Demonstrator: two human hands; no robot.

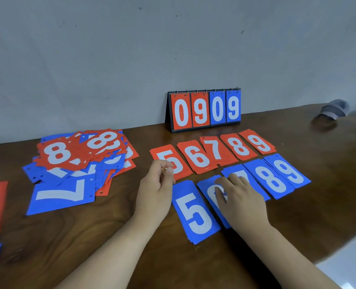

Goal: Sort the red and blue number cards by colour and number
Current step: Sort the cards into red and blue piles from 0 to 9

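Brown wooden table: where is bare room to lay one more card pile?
Bare wood lies between the jumbled heap of red and blue cards and the blue 5 pile and right of the blue 9 pile. Crowded: the two sorted rows before the flip scoreboard.

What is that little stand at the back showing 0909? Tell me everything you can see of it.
The stand is a dark, tent-shaped frame, upright on the wooden table by the grey wall. Metal rings along its top hold four cards with white digits: red 0, red 9, blue 0, blue 9.
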